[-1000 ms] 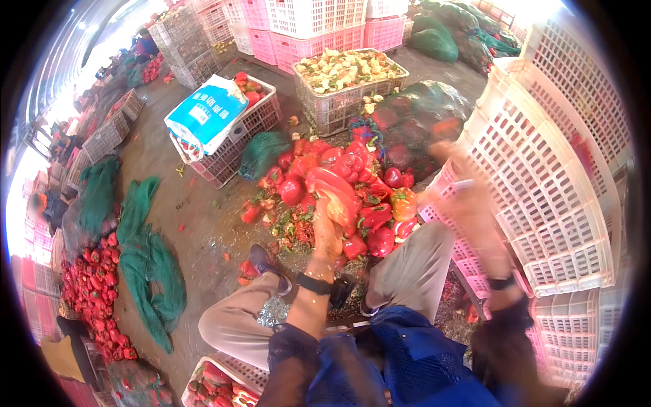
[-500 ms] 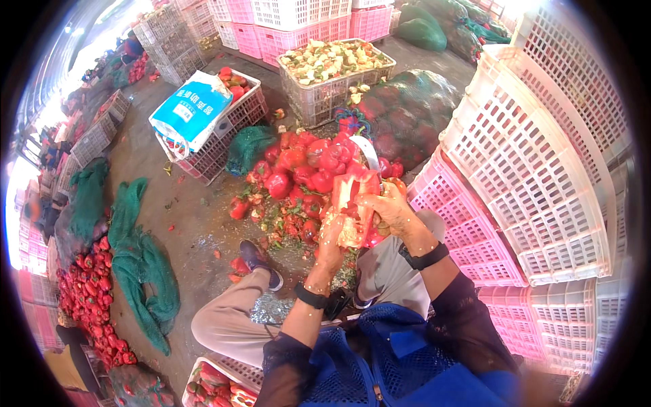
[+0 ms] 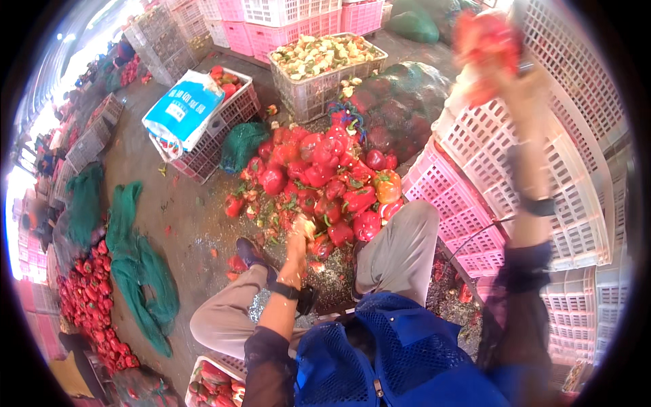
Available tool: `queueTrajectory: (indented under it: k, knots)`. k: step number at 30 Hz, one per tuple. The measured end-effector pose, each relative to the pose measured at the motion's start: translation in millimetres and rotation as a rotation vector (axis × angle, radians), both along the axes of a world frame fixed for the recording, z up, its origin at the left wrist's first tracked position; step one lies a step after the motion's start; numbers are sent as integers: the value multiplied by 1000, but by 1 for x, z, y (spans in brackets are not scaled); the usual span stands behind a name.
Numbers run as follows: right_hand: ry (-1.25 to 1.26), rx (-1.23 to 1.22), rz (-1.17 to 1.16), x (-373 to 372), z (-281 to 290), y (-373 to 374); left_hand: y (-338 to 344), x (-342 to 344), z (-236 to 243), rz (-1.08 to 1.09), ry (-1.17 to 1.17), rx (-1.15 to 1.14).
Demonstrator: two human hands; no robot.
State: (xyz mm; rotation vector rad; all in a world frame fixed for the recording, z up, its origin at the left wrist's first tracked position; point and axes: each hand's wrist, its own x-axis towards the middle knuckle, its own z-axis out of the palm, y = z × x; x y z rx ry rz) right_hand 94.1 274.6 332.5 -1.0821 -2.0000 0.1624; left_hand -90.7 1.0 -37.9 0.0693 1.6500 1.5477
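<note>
My right hand is raised at the upper right, closed round a red bell pepper that is smeared by motion. It is over the top of the tall pink and white crates. A small grey piece shows beside its fingers, too blurred to name. Low at the front of a heap of red bell peppers is my left hand. Its fingers are closed on a pale, yellowish pepper core. Green stems and red scraps lie round it, and one orange-tinged bell pepper sits at the heap's right edge.
Pink and white plastic crates stand close on my right. Ahead are a crate of pale pepper cores, a full net sack and a crate with a blue bag. Green netting lies left.
My hands have parted. The right swung up and right with the red bell pepper, over the crates. The left drew down and left to the front of the heap with the pale core.
</note>
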Motion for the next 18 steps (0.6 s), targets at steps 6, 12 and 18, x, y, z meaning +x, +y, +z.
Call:
queueTrajectory:
  k: [6, 12, 18]
  knots:
    - [-228, 529, -245, 89, 45, 66, -14, -25, 13, 285, -292, 181]
    - [-67, -352, 477, 39, -140, -32, 19, -39, -78, 260, -523, 197]
    - [-2, -1135, 433, -28, -228, -60, 180, -135, 39, -8, -280, 674]
